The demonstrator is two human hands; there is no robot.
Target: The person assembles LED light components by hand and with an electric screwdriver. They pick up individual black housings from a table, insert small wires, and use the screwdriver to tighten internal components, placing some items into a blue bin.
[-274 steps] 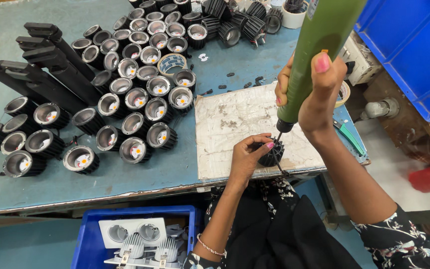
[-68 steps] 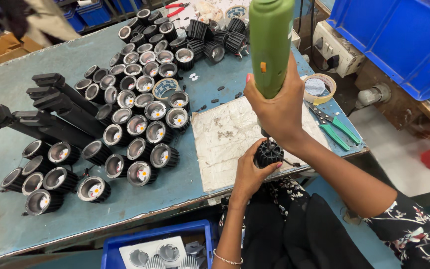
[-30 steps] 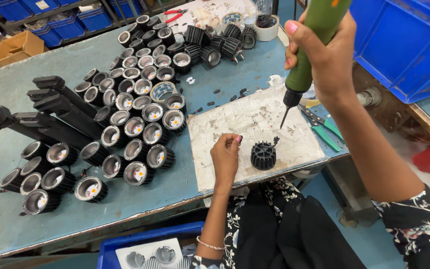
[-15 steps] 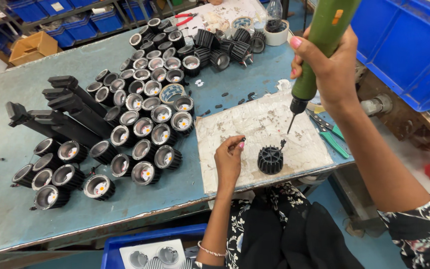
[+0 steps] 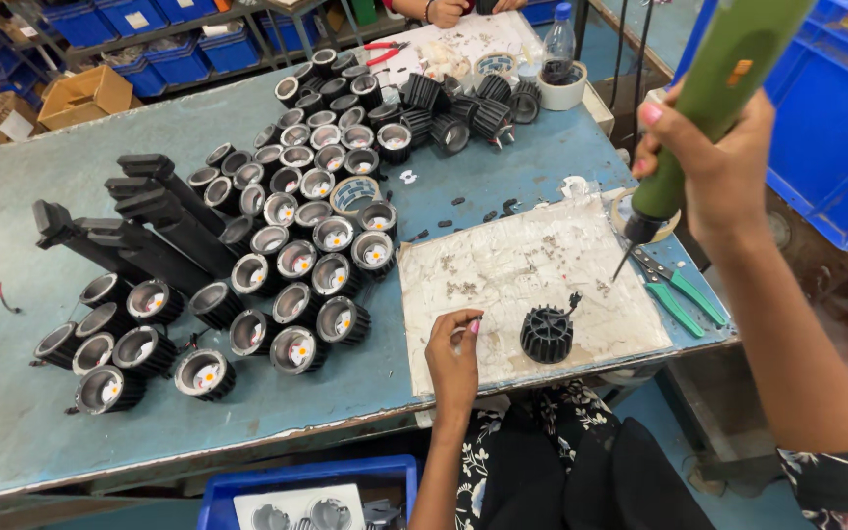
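The person is standing at the near edge of the table (image 5: 12, 432), and the right hand (image 5: 723, 162) is holding a green electric screwdriver (image 5: 723, 93) up in the air, grip clenched round its body, with the bit pointing down over the right edge of a stained white mat (image 5: 512, 265). The bit is touching nothing. The left hand (image 5: 453, 353) is resting at the near edge of that mat, thumb and forefinger pinched together; it may be pinching a screw, but that is too small to tell. Just to the right of that hand, apart from it, a black ribbed lamp body (image 5: 548, 334) is sitting on the mat with a short wire sticking up from it.

Judging by the layout, this one piece is in the middle of its turn: it is lying free, neither hand on it, and the driver is not engaged. A big cluster of lamps with fitted lenses (image 5: 287, 265) is filling the middle of the table, seemingly already handled, while a smaller group of black ribbed bodies (image 5: 463, 103) is waiting near the far edge. So a good share looks done, with some left. Green-handled pliers (image 5: 674, 290) are lying by the right edge.
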